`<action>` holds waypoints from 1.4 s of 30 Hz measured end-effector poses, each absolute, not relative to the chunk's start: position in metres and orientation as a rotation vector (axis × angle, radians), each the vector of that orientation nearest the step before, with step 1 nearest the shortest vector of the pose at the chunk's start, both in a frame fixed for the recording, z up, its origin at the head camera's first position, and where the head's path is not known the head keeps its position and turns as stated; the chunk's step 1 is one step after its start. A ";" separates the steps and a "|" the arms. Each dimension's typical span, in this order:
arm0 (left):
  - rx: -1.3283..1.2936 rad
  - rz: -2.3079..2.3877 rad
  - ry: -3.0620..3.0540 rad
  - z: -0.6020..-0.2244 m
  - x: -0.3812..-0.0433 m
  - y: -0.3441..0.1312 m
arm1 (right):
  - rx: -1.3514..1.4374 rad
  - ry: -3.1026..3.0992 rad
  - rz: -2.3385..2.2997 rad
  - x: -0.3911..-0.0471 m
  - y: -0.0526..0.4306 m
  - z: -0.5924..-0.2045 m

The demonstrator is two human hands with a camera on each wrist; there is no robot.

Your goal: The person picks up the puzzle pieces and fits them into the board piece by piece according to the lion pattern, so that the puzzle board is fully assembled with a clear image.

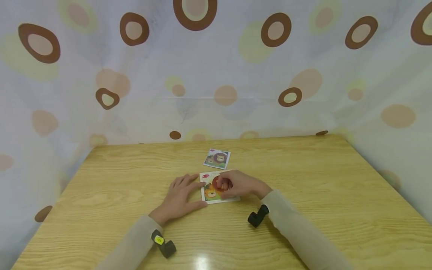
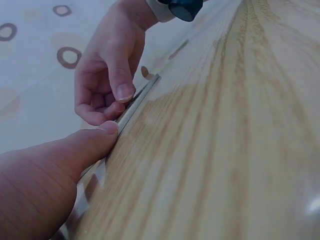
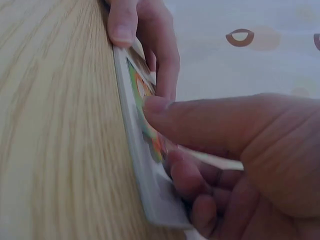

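A square white-framed picture puzzle (image 1: 210, 193) with lion cubs lies flat on the table. My left hand (image 1: 182, 197) rests at its left side, fingers spread and fairly straight, with the thumb at the near left corner. Over the right half of the picture, my right hand (image 1: 241, 184) has its fingers curled and its thumb low against the board. Between thumb and fingertips it pinches a small puzzle piece (image 3: 159, 145), mostly hidden. The right wrist view shows the board's thick pale edge (image 3: 131, 145) beside the fingers.
Just behind the puzzle lies a second square picture card (image 1: 216, 159) with a lion, slightly turned. The wooden table (image 1: 118, 195) reaches back to a white curtain (image 1: 236, 67) with brown and peach circles, which also hangs along both sides.
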State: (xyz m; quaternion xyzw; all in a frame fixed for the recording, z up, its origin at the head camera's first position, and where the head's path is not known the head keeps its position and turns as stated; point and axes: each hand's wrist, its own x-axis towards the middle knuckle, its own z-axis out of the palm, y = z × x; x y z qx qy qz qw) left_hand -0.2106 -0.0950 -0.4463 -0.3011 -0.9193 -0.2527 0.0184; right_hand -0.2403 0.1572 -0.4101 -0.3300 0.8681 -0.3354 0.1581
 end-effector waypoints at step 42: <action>-0.974 -0.776 -2.809 -0.450 -0.211 -0.096 | -0.743 2.562 -0.705 -0.210 0.271 -0.382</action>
